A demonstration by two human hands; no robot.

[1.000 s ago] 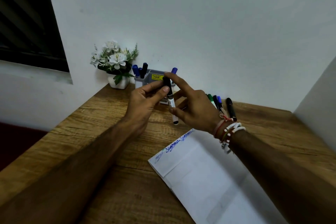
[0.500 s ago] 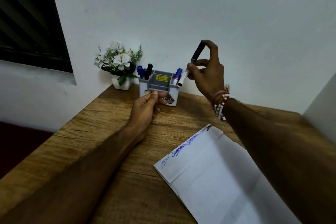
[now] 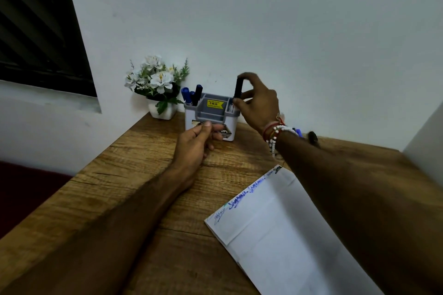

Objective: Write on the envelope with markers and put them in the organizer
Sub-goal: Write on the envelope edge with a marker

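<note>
Standing upright at the right compartment of the organizer (image 3: 211,117), the black marker (image 3: 238,87) was pinched by the right hand (image 3: 260,103). The left hand (image 3: 194,146) lay loosely curled at the organizer's front, holding nothing. The envelope (image 3: 275,235) already bore writing; the loose markers (image 3: 312,137) were not yet stowed.

Open desk (image 3: 143,175) is lying between envelope (image 3: 275,223) and organizer (image 3: 189,120); a flower pot (image 3: 161,112) is standing beside the organizer.

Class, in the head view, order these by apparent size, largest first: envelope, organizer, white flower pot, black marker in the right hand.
1. envelope, though it is nearest the camera
2. organizer
3. white flower pot
4. black marker, partly hidden
</note>
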